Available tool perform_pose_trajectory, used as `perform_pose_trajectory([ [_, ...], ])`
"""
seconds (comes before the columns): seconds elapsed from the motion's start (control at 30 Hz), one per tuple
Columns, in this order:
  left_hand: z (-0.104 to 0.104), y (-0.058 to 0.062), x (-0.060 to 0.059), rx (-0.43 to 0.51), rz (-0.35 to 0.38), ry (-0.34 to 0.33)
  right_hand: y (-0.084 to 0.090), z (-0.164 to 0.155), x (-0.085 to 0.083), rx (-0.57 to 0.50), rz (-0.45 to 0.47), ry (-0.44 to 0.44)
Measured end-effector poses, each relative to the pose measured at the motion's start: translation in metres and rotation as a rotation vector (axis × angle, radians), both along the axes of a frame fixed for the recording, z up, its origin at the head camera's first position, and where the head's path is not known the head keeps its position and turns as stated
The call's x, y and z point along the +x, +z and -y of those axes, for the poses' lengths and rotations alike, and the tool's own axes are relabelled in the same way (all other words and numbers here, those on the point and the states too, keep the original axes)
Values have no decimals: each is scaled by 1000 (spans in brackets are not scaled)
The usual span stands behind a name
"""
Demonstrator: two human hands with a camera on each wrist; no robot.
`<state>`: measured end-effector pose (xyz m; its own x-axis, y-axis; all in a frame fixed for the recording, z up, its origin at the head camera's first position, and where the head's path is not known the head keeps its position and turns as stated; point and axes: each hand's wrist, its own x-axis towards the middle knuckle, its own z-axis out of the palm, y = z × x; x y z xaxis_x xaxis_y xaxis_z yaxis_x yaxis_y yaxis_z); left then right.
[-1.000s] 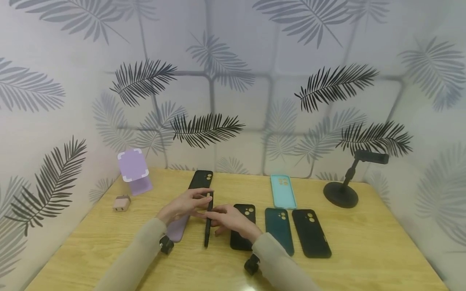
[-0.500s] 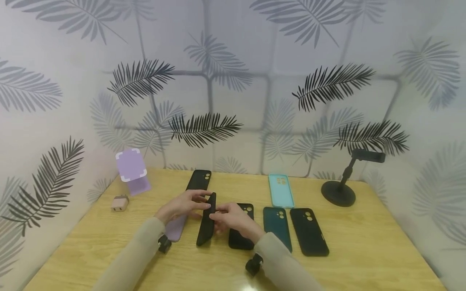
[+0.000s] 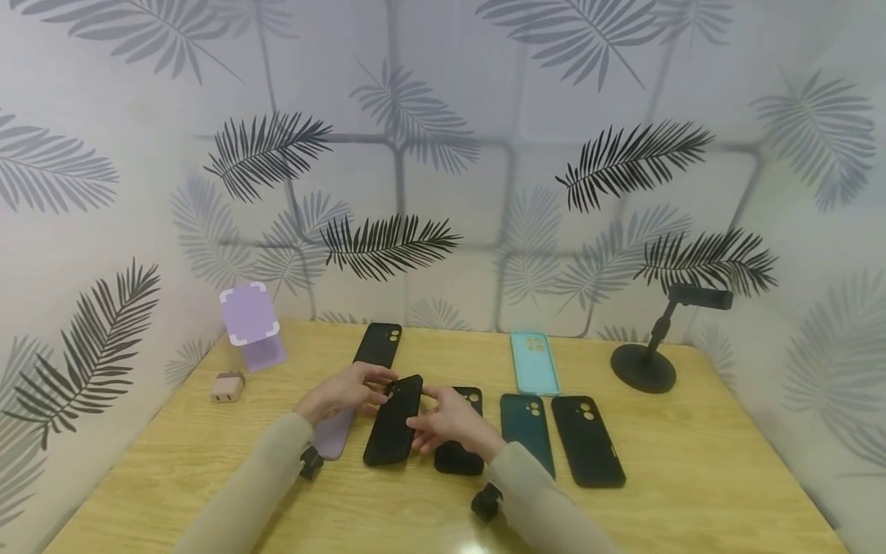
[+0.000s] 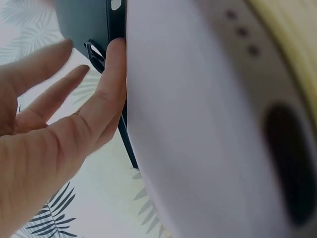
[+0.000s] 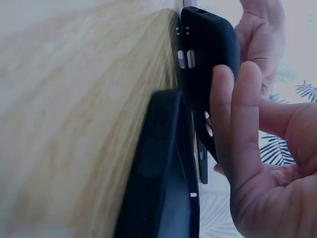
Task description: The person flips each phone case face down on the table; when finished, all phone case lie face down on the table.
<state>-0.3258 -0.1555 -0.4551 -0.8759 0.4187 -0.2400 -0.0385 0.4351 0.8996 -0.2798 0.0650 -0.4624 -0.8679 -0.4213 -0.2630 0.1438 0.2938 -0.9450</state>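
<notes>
A black phone case is held tilted above the worktop between the two hands, its top raised; whether its lower edge touches the wood cannot be told. Its upper left edge, beside the camera cutout, is pinched by the left hand, and its right edge is pinched by the right hand. The grip of both is thus clamped on this one case. In the left wrist view, one left finger is seen laid along the case while two others are held apart from it; in the right wrist view, two right fingers are seen pressed to its outer side.

A lilac phone case is partly covered by the left hand, with a long black case lying just behind it. A black case with its inside up is partly hidden by the right hand. Farther right, a dark teal case and another black case are laid side by side, and a turquoise case is placed just behind the teal one. A lilac phone stand and a two-port charger plug are set at the left, and a black round-based phone stand at the back right.
</notes>
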Motion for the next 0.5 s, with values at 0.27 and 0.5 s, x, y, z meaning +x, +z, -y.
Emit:
perform_pose_trajectory([
  [0.27,3,0,0,-40,-10,29,-1,1,-5,108,-10,13],
  [0.5,5,2,1,-48,-13,17,4,3,-9,166,-27,17],
])
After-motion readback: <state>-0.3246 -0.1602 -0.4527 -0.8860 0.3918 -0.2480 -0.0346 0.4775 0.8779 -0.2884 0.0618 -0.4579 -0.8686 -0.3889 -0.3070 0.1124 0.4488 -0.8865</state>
